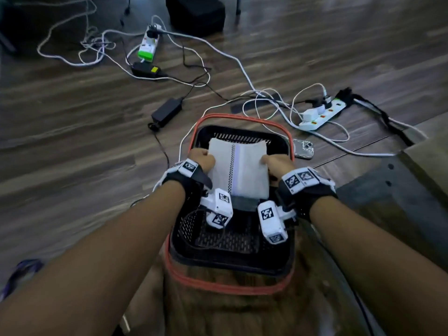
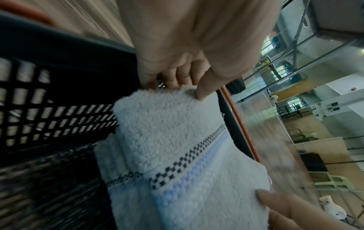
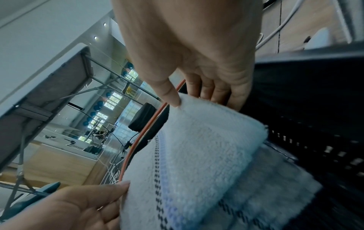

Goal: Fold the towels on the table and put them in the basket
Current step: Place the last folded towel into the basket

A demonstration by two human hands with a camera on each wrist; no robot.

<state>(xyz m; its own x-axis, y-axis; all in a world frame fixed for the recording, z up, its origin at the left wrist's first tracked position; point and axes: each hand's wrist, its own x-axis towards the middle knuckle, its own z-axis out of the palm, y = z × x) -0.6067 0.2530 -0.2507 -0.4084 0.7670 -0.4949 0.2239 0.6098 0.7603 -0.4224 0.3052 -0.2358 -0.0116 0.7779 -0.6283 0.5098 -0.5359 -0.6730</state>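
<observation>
White terry with a checked stripe: the folded towel hangs between our hands, partly down inside the black basket, over its far half. Our left hand and right hand each pinch a side edge, thumb on top and fingers curled beneath. A second towel seems to lie under it. We judge this the placing step. Next we should lower it flat onto that layer, then loosen both pinches without dragging the fold open.
</observation>
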